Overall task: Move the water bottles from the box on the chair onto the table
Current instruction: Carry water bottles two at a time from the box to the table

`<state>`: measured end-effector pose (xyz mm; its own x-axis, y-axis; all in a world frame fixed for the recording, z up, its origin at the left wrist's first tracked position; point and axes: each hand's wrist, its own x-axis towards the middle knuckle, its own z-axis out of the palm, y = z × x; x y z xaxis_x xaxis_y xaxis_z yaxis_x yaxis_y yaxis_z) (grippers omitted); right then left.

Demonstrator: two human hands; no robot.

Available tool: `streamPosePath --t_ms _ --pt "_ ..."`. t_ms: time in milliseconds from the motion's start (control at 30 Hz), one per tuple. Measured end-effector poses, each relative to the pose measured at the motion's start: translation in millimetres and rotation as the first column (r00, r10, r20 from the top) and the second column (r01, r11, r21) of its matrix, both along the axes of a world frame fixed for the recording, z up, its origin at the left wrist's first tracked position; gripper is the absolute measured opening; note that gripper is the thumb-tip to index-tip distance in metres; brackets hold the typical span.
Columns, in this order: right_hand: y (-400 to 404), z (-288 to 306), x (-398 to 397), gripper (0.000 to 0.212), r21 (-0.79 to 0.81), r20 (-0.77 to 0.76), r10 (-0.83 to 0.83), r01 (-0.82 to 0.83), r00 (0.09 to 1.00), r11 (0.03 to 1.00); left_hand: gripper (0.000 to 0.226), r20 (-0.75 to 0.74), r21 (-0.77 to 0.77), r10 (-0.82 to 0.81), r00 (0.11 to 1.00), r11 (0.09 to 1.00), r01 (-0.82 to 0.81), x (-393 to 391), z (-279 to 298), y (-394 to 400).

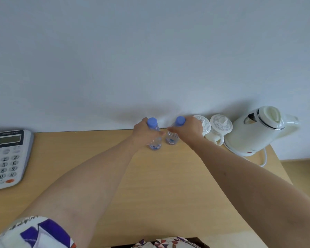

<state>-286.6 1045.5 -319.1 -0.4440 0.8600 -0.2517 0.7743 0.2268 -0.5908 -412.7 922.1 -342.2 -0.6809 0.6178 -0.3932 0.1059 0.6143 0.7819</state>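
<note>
Sleeves: patterned white and purple fabric [41, 233] at the near edge of the surface [168, 185].
Telephone: grey keypad telephone [5, 158] at the left edge.
Left hand: left hand [143, 133] wrapped around the left bottle [155, 138], blue cap up, base on the surface near the far edge.
Right hand: right hand [188, 129] wrapped around the right bottle [174, 133], tilted slightly, just beside the left bottle.
Lidded cups: two white lidded cups [220, 127] at the far edge, right of the bottles.
Kettle: white kettle [254, 131] at the far right corner.

Soft even daylight, slight blur, fisheye edges
</note>
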Motion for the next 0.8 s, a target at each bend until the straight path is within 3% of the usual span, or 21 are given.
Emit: streamPosePath --t_ms 167,233,333,500,600,667,800 --pt "11.1 7.8 -16.0 0.034 0.086 -0.027 0.073 -0.07 0.997 0.994 0.049 0.003 0.044 0.022 1.0 0.999 -0.022 -4.6 5.5 7.5" --pt "18.1 16.2 -20.4 0.029 0.079 -0.067 0.134 -0.129 0.989 0.989 0.044 -0.03 0.031 -0.045 0.999 0.998 0.046 -10.0 14.1 8.5" --pt "28.7 26.9 -22.9 0.026 0.084 -0.01 0.232 -0.23 0.973 0.97 0.036 -0.135 0.028 -0.134 0.982 0.99 0.138 -16.4 23.2 10.5" --pt "36.2 30.7 -18.0 0.053 0.138 0.065 0.168 -0.176 0.984 0.975 0.033 -0.303 0.043 -0.032 0.952 0.998 0.047 -13.8 26.4 15.0" --pt "35.1 29.4 -18.8 0.029 0.099 -0.031 0.263 -0.259 0.964 0.961 0.036 -0.296 0.088 0.0 0.955 0.996 0.028 -11.0 28.3 21.0" --pt "35.0 29.8 -19.8 0.038 0.068 -0.072 0.33 -0.325 0.941 0.943 0.038 -0.294 0.084 -0.039 0.955 0.994 0.066 -9.6 32.7 25.2" --pt "36.9 31.9 -21.6 0.028 0.118 -0.015 0.359 -0.355 0.933 0.928 0.036 -0.359 0.06 -0.132 0.924 0.985 0.164 -5.9 35.5 29.2"
